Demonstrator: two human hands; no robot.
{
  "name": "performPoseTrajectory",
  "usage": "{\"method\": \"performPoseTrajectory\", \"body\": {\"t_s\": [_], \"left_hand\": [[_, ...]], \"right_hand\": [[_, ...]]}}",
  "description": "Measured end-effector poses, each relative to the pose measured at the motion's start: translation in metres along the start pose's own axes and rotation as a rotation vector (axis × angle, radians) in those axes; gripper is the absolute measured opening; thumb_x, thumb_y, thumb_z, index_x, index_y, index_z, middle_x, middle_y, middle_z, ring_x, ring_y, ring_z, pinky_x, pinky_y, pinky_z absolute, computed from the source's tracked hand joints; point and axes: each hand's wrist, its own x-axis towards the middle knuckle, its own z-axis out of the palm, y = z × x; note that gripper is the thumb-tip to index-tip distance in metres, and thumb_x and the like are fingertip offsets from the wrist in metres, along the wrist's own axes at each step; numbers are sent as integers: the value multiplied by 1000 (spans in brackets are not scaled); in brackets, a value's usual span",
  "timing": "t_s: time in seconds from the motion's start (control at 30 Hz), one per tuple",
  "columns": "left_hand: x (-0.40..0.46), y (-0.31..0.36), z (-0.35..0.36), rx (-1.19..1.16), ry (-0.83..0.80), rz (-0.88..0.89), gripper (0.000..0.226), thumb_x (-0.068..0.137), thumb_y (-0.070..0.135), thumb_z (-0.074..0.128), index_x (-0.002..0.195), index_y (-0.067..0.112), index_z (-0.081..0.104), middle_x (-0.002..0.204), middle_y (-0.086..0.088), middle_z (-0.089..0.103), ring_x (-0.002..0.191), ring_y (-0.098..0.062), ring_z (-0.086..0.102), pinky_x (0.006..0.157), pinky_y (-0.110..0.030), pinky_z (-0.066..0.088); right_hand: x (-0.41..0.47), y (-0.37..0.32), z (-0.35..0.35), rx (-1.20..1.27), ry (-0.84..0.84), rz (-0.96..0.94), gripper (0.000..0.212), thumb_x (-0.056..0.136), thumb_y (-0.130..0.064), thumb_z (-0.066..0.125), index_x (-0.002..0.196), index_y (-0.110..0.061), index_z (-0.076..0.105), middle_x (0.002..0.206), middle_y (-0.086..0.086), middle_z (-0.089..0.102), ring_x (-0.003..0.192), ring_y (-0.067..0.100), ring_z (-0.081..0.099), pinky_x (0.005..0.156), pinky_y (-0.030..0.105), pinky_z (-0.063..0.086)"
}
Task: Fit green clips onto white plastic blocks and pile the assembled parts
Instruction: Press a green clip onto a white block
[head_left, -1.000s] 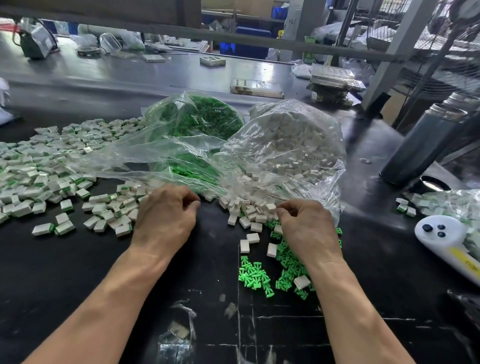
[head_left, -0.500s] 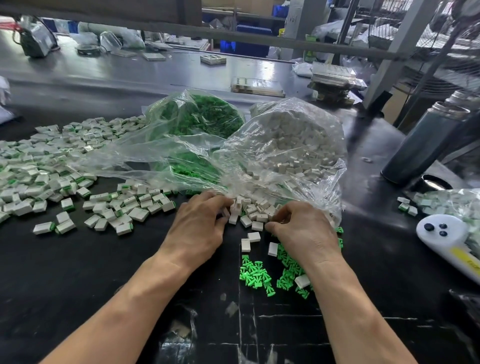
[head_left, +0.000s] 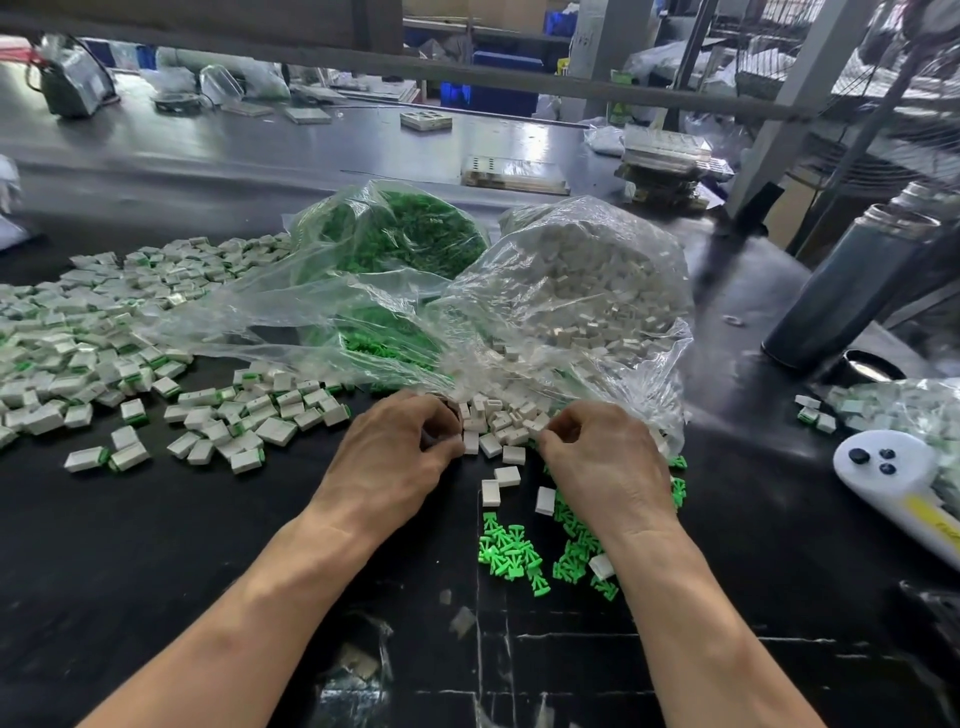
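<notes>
Loose white blocks (head_left: 498, 421) spill from a clear bag of white blocks (head_left: 587, 291) onto the black table (head_left: 156, 545). My left hand (head_left: 395, 457) is at the left edge of that spill, its curled fingers and thumb pinching a white block. My right hand (head_left: 608, 462) is at the right edge with thumb against forefinger; what lies between them is hidden. Loose green clips (head_left: 511, 551) lie under and beside my right wrist. A bag of green clips (head_left: 400, 234) stands behind. Assembled white-and-green parts (head_left: 78, 338) are spread across the left.
A white handheld controller (head_left: 883, 467) lies at the right edge, next to a small bag of parts (head_left: 909, 410). A dark metal flask (head_left: 841, 291) stands behind them. Flat trays (head_left: 514, 171) and other clutter sit at the table's back.
My left hand has moved right, from the assembled parts to the loose white blocks, and closed its fingers there. My right hand has stayed over the green clips.
</notes>
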Motion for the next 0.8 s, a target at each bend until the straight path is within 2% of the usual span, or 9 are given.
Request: {"method": "performPoseTrajectory", "body": {"t_s": [0.07,0.13,0.2,0.27,0.33,0.5,0.67,0.8], "left_hand": [[-1,1,0,-109,8,-32,9,90,41,78,90,39,70,85,25,70,82,9,63,72,-10,42],[-1,1,1,-283,16,-37,8,90,37,79,88,36,71,81,23,73,76,7,66,72,-15,47],[-2,3,0,-485,7,-28,6,91,31,79,90,31,73,77,12,75,68,-1,66,69,-21,50],[-3,7,0,-654,-8,-8,5,92,23,79,92,27,75,76,6,75,64,-4,65,64,-18,50],[-5,10,1,-756,-13,7,7,92,16,77,94,23,76,75,8,74,63,-1,63,60,-15,49],[-6,12,-1,-855,-49,8,12,92,11,76,92,24,77,75,9,72,60,0,59,57,-13,48],[-5,13,-2,-793,-66,44,20,94,9,74,92,29,76,81,8,74,64,0,60,59,-15,48],[-7,14,-3,-821,-82,31,21,93,4,73,91,24,77,78,8,73,62,-1,59,59,-14,48]], "right_hand": [[0,1,1,94,24,-46,13,99,-37,66,94,-27,71,89,-10,69,88,14,66,87,39,57],[-1,0,2,259,44,-97,11,99,-35,68,92,-27,71,83,-13,68,80,4,65,79,27,56],[-3,-3,4,471,31,-111,11,97,-31,71,88,-26,71,76,-12,69,69,0,64,66,13,49],[-6,-9,7,710,-34,-91,11,96,-26,74,86,-21,73,66,-8,69,55,1,60,55,13,44],[-10,-16,9,872,-102,-87,11,96,-20,74,86,-15,73,59,-3,66,46,3,54,48,15,42],[-14,-20,11,987,-150,-82,11,98,-16,71,88,-11,71,57,1,62,41,7,50,42,17,39],[-14,-19,10,1021,-171,-68,9,99,-11,70,90,-8,70,57,3,63,42,10,50,41,19,41],[-14,-20,9,1024,-171,-54,9,98,-8,70,89,-8,70,57,0,63,43,9,52,42,18,42]]}}
